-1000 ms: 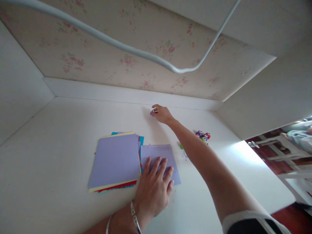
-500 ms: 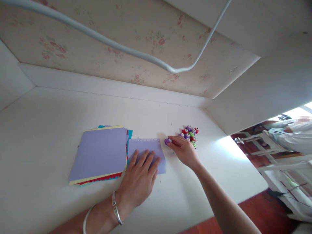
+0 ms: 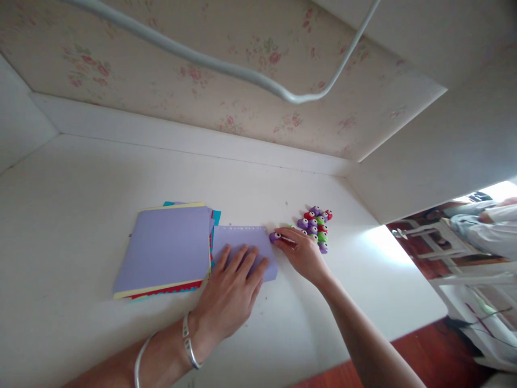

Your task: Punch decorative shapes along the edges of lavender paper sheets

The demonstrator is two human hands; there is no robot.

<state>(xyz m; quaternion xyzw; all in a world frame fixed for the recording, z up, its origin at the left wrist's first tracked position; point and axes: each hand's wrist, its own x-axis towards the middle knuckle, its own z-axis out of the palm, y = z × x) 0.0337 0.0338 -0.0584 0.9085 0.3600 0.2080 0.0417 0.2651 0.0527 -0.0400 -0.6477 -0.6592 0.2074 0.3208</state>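
The white desk (image 3: 81,215), smooth and matte, sits in a corner under a wall papered with faded roses, a pale tube (image 3: 226,67) curving across it. On the desk lies a stack of coloured sheets (image 3: 165,248), thin and flat, lilac on top with yellow, teal and a red zigzag edge showing beneath. Just beside it is a single lilac sheet (image 3: 242,240) with a row of tiny holes along its far edge. The left hand (image 3: 232,293) lies flat on this sheet, fingers spread wide, gripping nothing. The right hand (image 3: 301,253) pinches a small purple punch (image 3: 275,236), rounded and glossy, at the sheet's far right corner, thumb and fingers closed on it. To do this well, the flat hand should keep the paper from sliding while the punch meets the edge squarely. Behind lies a cluster of little punches (image 3: 317,226), purple, red and green.
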